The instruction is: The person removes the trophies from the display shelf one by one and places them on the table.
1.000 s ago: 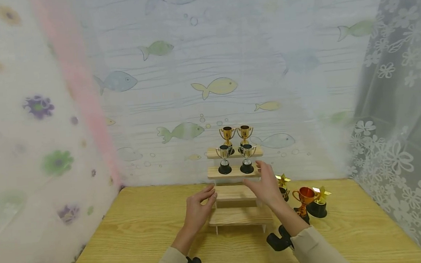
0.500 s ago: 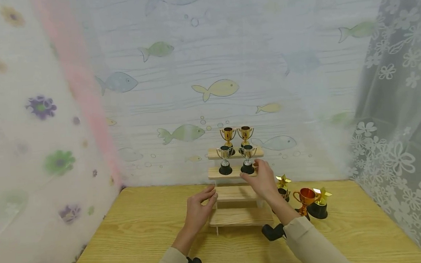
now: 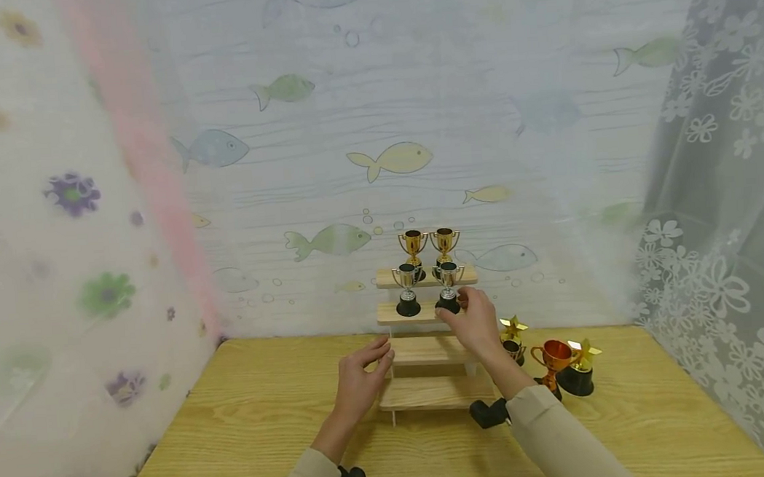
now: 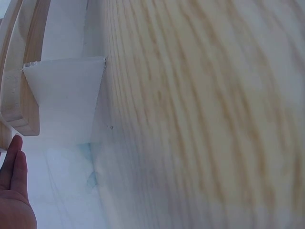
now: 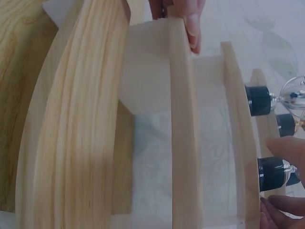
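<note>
The right hand [image 3: 474,324] pinches a silver trophy [image 3: 448,274] by its black base, thumb and fingers closed round it; the left hand [image 3: 359,375], lower down, lightly grips the end of a tier of the wooden stand [image 3: 437,393]; just left of the right hand stands another silver cup [image 3: 407,277]; behind it, two gold cups [image 3: 413,242]; to its right, a red cup [image 3: 556,358] on the table [image 3: 655,411].

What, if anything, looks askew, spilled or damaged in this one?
Nothing stands out. The silver trophies and gold trophies stand upright on the tiered stand, whose shelves look level. On the table, the red trophy and rightmost star trophy look upright; the right arm partly hides others.
</note>
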`<state>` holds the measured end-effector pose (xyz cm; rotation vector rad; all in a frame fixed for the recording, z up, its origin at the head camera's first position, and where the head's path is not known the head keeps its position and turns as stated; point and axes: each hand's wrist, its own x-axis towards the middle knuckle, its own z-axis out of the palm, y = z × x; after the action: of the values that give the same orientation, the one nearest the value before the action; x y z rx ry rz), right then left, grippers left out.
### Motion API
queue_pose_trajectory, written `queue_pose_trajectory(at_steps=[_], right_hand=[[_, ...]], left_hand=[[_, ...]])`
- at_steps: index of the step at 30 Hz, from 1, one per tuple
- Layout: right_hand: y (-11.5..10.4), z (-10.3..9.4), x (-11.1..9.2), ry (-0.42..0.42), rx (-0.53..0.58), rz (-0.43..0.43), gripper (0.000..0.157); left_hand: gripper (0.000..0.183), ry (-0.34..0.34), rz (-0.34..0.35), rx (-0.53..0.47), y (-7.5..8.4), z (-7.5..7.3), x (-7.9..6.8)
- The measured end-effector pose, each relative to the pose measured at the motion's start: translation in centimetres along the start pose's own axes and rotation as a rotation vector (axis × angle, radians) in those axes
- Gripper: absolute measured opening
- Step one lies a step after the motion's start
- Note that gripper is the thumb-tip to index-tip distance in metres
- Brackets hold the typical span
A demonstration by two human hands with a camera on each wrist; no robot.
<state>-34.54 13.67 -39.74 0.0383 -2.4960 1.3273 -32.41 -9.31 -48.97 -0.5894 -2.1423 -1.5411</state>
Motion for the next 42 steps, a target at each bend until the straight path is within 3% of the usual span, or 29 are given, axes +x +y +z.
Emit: queue_pose_trajectory(at_steps=[12,23,32,42], right_hand=[[0.0,0.5,0.5,0.066,0.007,-0.026,0.05],[0.2,1.2,0.6,0.125,0.006,-0.046,0.041],[0.2,1.2,0.6,0.118,0.014,-0.038,0.032],[0.0,0.5,0.4,0.086,-0.008,-0.001,0.037]], left_hand=[[0.029,0.007,0.005,0.008,-0.2,0.0,0.1],[0.026,0.022,-0.006,-0.05,-0.3,0.0,-0.1],[0.027,0.013,-0.012,-0.014,-0.2,0.0,-0.2],[0.028,0.003,0.006,-0.001,-0.3,-0.1,0.1]])
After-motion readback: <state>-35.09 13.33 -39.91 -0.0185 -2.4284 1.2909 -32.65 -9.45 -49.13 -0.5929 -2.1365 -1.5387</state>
